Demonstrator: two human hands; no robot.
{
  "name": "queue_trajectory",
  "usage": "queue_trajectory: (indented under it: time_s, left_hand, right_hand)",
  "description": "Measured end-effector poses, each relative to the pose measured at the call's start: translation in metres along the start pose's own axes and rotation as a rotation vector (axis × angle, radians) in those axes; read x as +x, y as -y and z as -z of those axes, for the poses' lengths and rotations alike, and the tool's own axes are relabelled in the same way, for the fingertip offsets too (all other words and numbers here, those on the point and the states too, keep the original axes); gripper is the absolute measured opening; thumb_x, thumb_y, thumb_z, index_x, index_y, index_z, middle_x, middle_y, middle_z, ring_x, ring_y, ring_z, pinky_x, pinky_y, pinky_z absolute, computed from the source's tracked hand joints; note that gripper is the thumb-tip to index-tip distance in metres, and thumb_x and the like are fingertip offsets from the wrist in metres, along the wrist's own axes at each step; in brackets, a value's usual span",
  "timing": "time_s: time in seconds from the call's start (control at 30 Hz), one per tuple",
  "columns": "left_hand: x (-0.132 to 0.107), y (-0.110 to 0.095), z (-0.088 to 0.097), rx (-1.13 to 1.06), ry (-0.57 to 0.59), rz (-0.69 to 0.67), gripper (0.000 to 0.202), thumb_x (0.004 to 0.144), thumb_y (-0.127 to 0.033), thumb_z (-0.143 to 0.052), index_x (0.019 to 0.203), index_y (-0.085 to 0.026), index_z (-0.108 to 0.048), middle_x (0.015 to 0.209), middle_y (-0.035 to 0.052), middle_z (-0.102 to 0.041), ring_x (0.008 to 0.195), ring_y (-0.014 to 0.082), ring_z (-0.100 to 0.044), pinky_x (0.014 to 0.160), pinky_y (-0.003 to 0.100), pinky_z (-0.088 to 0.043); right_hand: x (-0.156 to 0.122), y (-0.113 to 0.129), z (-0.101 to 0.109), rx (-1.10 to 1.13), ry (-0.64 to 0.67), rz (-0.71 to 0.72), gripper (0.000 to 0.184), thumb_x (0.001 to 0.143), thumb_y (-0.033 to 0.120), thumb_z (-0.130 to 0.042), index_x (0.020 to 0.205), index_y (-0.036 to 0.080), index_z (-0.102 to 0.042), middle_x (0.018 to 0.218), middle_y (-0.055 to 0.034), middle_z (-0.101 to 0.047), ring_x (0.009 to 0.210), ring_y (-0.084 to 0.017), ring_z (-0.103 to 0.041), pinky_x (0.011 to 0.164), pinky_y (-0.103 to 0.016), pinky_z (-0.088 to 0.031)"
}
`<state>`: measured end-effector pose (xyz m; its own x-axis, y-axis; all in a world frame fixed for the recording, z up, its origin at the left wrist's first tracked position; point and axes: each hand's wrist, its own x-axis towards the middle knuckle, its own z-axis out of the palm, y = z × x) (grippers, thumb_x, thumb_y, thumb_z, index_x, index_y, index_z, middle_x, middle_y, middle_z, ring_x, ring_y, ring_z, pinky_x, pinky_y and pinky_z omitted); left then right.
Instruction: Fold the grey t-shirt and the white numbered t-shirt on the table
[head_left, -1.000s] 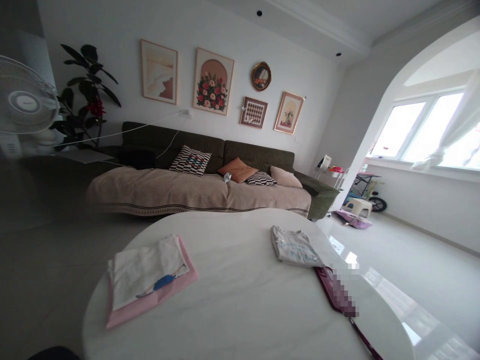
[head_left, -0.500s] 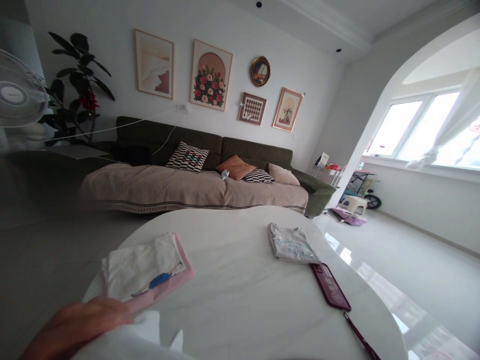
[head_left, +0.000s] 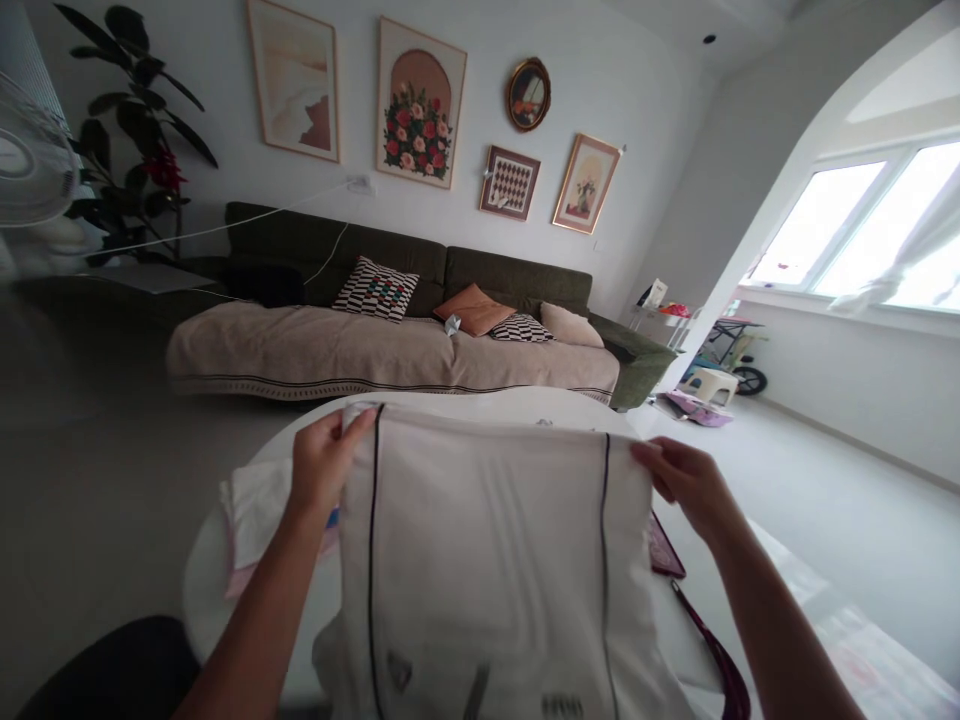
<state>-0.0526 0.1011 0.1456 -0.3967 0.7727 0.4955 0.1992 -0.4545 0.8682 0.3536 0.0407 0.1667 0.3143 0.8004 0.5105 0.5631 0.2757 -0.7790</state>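
Observation:
A white garment [head_left: 487, 540] with thin dark stripes hangs spread out in front of me, over the white round table [head_left: 210, 590]. My left hand [head_left: 322, 465] pinches its top left corner. Its top right corner is gripped by my right hand [head_left: 686, 485]. The cloth hides most of the tabletop. To the left, a folded white cloth on a pink one [head_left: 251, 520] lies on the table, partly behind my left arm. A dark red phone case [head_left: 664, 550] with a strap [head_left: 712, 650] peeks out past the garment's right edge.
A dark green sofa [head_left: 420, 310] with a beige cover and several cushions stands behind the table. A fan [head_left: 30, 165] and a plant [head_left: 131, 140] are at the left. Pictures hang on the wall. A stool and clutter [head_left: 705, 390] sit at the right by the window.
Both hands have come up into view, lifting and spreading the white striped garment over the table. It now hides the grey folded shirt and most of the phone case.

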Motion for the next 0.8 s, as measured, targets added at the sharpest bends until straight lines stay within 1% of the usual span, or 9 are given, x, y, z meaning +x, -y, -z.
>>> queue_trajectory:
  time_s: [0.1, 0.2, 0.27, 0.33, 0.4, 0.5, 0.6, 0.7, 0.8]
  left_hand:
    - [0.039, 0.004, -0.034, -0.018, -0.126, -0.055, 0.036, 0.072, -0.048, -0.062, 0.06, -0.014, -0.06, 0.05, -0.0066, -0.043, 0.052, 0.0098, -0.043, 0.052, 0.02, -0.037]
    - [0.053, -0.004, -0.042, -0.053, -0.184, -0.126, 0.035, 0.079, -0.047, -0.054, 0.075, -0.014, -0.064, 0.061, -0.0042, -0.053, 0.064, 0.0124, -0.052, 0.063, 0.021, -0.043]
    - [0.045, -0.005, -0.04, -0.073, -0.125, -0.15, 0.035, 0.082, -0.046, -0.052, 0.086, -0.014, -0.066, 0.073, -0.0007, -0.063, 0.077, 0.0158, -0.059, 0.074, 0.023, -0.046]
    - [0.024, 0.005, -0.035, -0.065, -0.021, -0.131, 0.035, 0.082, -0.044, -0.052, 0.093, -0.014, -0.067, 0.085, 0.003, -0.069, 0.089, 0.0194, -0.063, 0.083, 0.027, -0.047]
    - [-0.008, 0.026, -0.028, -0.018, 0.074, -0.08, 0.034, 0.081, -0.041, -0.053, 0.095, -0.014, -0.068, 0.092, 0.0061, -0.072, 0.095, 0.0222, -0.064, 0.087, 0.031, -0.048]
    - [-0.063, 0.07, -0.012, 0.109, 0.183, -0.002, 0.028, 0.075, -0.035, -0.056, 0.09, -0.017, -0.071, 0.093, 0.0079, -0.074, 0.095, 0.0257, -0.066, 0.088, 0.036, -0.049]
    - [-0.115, 0.117, 0.013, 0.238, 0.252, 0.053, 0.023, 0.065, -0.027, -0.055, 0.076, -0.021, -0.074, 0.084, 0.0067, -0.076, 0.085, 0.0282, -0.069, 0.084, 0.042, -0.052]
    - [-0.15, 0.152, 0.039, 0.411, 0.345, 0.055, 0.028, 0.065, -0.021, -0.049, 0.077, -0.023, -0.074, 0.087, 0.0066, -0.076, 0.086, 0.0276, -0.07, 0.082, 0.044, -0.054]
    - [-0.165, 0.163, 0.059, 0.619, 0.532, -0.056, 0.036, 0.069, -0.014, -0.045, 0.086, -0.023, -0.074, 0.093, 0.0055, -0.075, 0.092, 0.0243, -0.068, 0.086, 0.041, -0.054]
  right_hand:
    - [0.034, 0.019, -0.006, 0.032, -0.12, 0.064, 0.025, 0.083, 0.041, -0.061, 0.082, 0.016, -0.062, 0.068, 0.0013, -0.066, 0.065, -0.013, -0.065, 0.061, -0.026, -0.054]
    - [0.054, 0.035, -0.015, 0.034, -0.311, 0.184, 0.03, 0.087, 0.046, -0.051, 0.098, 0.02, -0.062, 0.088, -0.0021, -0.07, 0.088, -0.016, -0.067, 0.079, -0.03, -0.054]
    - [0.047, 0.028, -0.021, -0.021, -0.375, 0.2, 0.035, 0.088, 0.046, -0.047, 0.106, 0.021, -0.061, 0.095, -0.0041, -0.07, 0.089, -0.017, -0.067, 0.079, -0.031, -0.054]
    - [0.023, 0.004, -0.027, -0.097, -0.373, 0.147, 0.037, 0.087, 0.044, -0.045, 0.109, 0.019, -0.062, 0.097, -0.0067, -0.071, 0.083, -0.018, -0.069, 0.075, -0.033, -0.056]
    - [-0.012, -0.033, -0.037, -0.169, -0.321, 0.069, 0.036, 0.084, 0.041, -0.047, 0.106, 0.018, -0.065, 0.101, -0.0099, -0.071, 0.079, -0.021, -0.07, 0.072, -0.036, -0.056]
    - [-0.074, -0.092, -0.055, -0.269, -0.201, -0.023, 0.038, 0.081, 0.04, -0.044, 0.093, 0.015, -0.069, 0.104, -0.0163, -0.07, 0.095, -0.03, -0.067, 0.072, -0.039, -0.055]
    - [-0.128, -0.137, -0.071, -0.346, -0.062, -0.089, 0.036, 0.079, 0.039, -0.044, 0.083, 0.016, -0.071, 0.095, -0.0166, -0.073, 0.092, -0.033, -0.068, 0.076, -0.043, -0.054]
    - [-0.161, -0.162, -0.076, -0.388, 0.079, -0.111, 0.033, 0.08, 0.035, -0.041, 0.084, 0.018, -0.069, 0.094, -0.0122, -0.073, 0.088, -0.028, -0.069, 0.078, -0.039, -0.053]
    - [-0.173, -0.171, -0.071, -0.432, 0.159, -0.126, 0.032, 0.082, 0.032, -0.038, 0.086, 0.018, -0.067, 0.098, -0.0121, -0.071, 0.09, -0.026, -0.067, 0.079, -0.037, -0.051]
